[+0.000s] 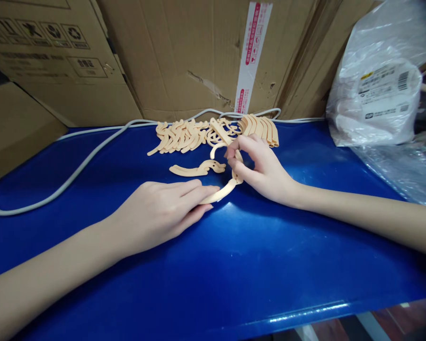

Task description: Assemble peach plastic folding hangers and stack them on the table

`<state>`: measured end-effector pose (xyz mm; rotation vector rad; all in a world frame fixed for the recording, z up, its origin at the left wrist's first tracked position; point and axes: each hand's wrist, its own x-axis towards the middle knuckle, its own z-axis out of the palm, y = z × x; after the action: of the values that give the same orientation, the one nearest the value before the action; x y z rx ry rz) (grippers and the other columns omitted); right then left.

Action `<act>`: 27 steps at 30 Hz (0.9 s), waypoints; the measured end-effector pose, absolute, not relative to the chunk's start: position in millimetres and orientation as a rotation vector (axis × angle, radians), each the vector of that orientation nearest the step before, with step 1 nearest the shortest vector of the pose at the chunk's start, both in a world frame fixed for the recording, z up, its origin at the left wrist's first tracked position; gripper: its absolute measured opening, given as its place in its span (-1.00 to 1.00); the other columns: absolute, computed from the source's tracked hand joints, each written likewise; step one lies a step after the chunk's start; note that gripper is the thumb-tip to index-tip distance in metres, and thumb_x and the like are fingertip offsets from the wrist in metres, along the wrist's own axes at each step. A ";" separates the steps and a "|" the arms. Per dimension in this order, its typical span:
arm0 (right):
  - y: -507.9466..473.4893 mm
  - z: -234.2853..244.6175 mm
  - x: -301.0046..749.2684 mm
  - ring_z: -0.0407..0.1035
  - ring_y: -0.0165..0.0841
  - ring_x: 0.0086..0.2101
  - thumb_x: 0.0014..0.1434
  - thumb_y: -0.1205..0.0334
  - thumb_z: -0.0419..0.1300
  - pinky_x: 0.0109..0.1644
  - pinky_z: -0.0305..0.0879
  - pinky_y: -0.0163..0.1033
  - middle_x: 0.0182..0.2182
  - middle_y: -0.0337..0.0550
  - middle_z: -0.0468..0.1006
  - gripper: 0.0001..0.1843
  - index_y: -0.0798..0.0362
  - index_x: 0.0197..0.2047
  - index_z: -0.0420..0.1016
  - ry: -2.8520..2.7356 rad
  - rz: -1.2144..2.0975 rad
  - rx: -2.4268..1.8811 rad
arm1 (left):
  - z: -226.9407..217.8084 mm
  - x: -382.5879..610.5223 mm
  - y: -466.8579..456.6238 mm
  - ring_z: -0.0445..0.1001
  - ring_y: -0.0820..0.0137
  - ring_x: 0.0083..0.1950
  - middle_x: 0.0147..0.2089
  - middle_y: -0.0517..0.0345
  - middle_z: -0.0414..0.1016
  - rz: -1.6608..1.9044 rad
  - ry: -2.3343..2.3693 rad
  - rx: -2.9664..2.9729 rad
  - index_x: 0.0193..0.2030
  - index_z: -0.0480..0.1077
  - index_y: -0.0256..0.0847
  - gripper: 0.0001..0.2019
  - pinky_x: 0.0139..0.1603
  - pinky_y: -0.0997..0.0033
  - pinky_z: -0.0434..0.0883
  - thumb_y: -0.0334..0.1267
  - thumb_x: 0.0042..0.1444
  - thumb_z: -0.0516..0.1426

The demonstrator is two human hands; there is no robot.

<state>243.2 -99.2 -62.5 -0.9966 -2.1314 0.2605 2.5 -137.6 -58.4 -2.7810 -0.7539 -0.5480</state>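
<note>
My left hand [163,208] lies low on the blue table [234,265], its fingers pressed together on one end of a curved beige plastic strip [223,190]. My right hand [259,168] pinches the strip's other, upper end between thumb and fingers. A second beige piece [195,169] with a wavy outline lies flat just beyond my left fingertips. A pile of similar beige pieces [199,135] is spread along the back of the table, close behind my right hand.
Cardboard boxes [184,57] wall off the back and left. A white cable [78,168] runs along the table's back edge and off to the left. Clear plastic bags [376,90] with labelled goods fill the right side.
</note>
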 end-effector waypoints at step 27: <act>-83.2 -74.8 249.7 0.40 -0.22 -0.17 0.03 0.45 0.03 -0.02 0.27 -0.05 -0.20 -0.10 0.53 -0.73 -0.01 -0.18 0.27 -2.051 0.432 -0.978 | -62.2 1.3 -121.7 0.28 0.06 0.37 0.37 -0.22 0.28 -0.496 -1.113 -2.919 0.33 0.29 -0.35 -0.50 0.36 -0.05 0.28 -0.07 0.41 -0.05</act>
<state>249.7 -83.2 -74.8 -0.9780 -2.0508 0.4322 1.3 -121.7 -62.2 -2.9187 -1.1131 -0.4960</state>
